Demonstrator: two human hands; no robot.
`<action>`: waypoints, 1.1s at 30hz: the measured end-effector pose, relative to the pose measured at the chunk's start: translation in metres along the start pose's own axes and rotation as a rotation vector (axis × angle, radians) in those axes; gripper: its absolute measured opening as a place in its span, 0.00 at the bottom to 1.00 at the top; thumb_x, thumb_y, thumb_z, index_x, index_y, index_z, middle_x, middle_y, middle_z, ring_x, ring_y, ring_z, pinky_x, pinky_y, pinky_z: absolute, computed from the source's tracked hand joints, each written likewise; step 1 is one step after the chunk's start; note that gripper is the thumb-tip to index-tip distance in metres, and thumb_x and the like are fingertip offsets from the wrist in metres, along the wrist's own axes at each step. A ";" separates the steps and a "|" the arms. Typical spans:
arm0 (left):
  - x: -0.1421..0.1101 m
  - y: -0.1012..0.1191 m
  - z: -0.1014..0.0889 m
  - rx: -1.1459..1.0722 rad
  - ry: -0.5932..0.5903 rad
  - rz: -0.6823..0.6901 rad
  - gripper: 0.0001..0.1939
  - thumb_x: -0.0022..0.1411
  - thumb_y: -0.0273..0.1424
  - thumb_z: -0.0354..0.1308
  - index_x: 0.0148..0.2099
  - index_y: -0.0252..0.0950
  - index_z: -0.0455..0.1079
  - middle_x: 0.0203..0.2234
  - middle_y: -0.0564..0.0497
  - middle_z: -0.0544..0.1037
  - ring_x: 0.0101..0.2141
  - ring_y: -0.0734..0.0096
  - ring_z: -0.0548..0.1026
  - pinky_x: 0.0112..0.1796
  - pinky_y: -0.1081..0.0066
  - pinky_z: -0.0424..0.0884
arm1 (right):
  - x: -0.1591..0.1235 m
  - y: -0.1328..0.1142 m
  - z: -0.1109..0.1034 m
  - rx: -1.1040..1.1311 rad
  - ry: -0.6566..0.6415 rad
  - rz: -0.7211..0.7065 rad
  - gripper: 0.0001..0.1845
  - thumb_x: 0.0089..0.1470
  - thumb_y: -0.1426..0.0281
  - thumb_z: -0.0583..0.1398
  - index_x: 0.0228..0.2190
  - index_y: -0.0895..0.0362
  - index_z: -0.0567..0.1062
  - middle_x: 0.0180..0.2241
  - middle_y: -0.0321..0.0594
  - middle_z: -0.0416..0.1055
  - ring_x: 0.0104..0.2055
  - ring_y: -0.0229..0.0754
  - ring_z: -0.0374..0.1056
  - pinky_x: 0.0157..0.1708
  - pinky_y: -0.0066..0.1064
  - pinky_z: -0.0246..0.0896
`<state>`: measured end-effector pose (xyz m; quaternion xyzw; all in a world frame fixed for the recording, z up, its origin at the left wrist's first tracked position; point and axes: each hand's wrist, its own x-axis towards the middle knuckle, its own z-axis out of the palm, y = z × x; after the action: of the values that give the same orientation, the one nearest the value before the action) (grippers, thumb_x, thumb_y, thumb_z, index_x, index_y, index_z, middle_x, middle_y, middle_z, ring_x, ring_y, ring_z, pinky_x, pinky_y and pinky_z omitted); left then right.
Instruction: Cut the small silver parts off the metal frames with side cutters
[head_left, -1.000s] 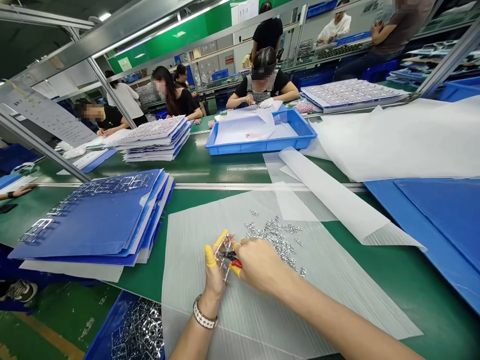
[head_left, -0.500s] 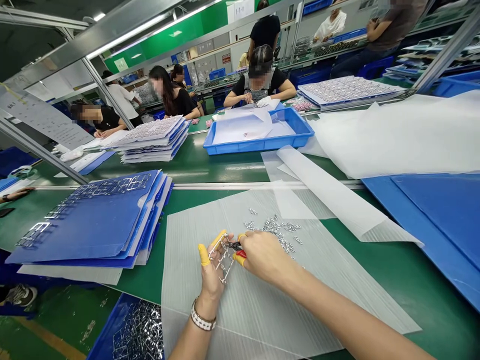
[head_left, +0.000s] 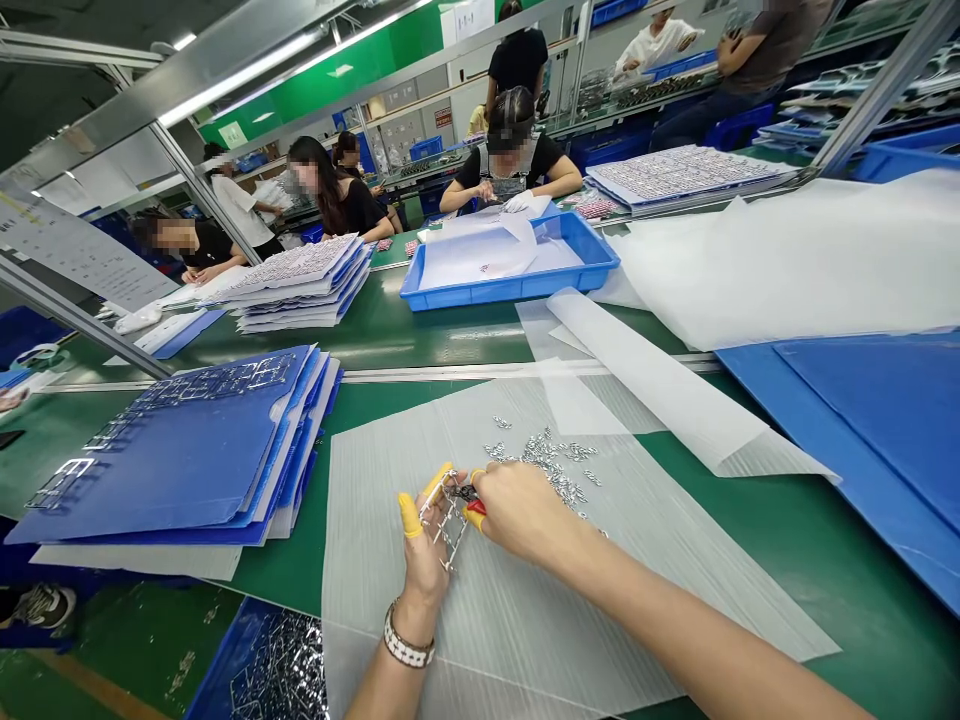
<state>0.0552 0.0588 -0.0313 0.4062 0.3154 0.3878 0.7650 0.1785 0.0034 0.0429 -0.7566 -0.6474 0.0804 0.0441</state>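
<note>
A small silvery sprue frame (head_left: pixel 451 535) rests in my left hand (head_left: pixel 424 560), whose fingers wear yellow finger cots and hold it from below and behind. My right hand (head_left: pixel 517 508) is closed around red-handled nippers (head_left: pixel 475 504). Their dark jaws sit at the frame's upper edge; whether they are closed on it I cannot make out. Just beyond my hands, a loose heap of small shiny parts (head_left: pixel 551 465) is spread over a translucent sheet (head_left: pixel 390 450) on the green table.
Blue folders (head_left: pixel 187 450) with metallic frames on top are stacked at left. Below them a blue bin (head_left: pixel 217 650) contains many such frames. A blue tray (head_left: pixel 510 290) stands across the table, near a seated co-worker (head_left: pixel 551 165). Rolled translucent sheeting (head_left: pixel 660 390) lies at right.
The whole view has shifted slightly. My hands keep nearly the same pose, with the nippers still at the frame's upper edge.
</note>
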 end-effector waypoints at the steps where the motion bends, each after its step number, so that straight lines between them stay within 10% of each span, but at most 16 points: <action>1: 0.000 0.000 0.000 -0.001 -0.008 0.001 0.36 0.56 0.58 0.40 0.47 0.36 0.74 0.43 0.41 0.77 0.49 0.55 0.71 0.53 0.59 0.60 | 0.000 0.000 0.001 -0.002 0.006 -0.005 0.13 0.54 0.64 0.56 0.38 0.58 0.74 0.29 0.47 0.74 0.30 0.49 0.72 0.25 0.31 0.58; 33: 0.003 0.023 -0.005 -0.118 0.016 0.013 0.39 0.57 0.58 0.38 0.46 0.29 0.73 0.44 0.36 0.76 0.43 0.54 0.74 0.52 0.58 0.60 | 0.000 -0.012 0.013 -0.046 -0.022 -0.027 0.14 0.52 0.62 0.56 0.30 0.60 0.76 0.29 0.47 0.74 0.31 0.47 0.71 0.28 0.32 0.60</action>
<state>0.0450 0.0711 -0.0144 0.3590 0.2956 0.4139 0.7826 0.1649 0.0044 0.0322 -0.7478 -0.6595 0.0733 0.0206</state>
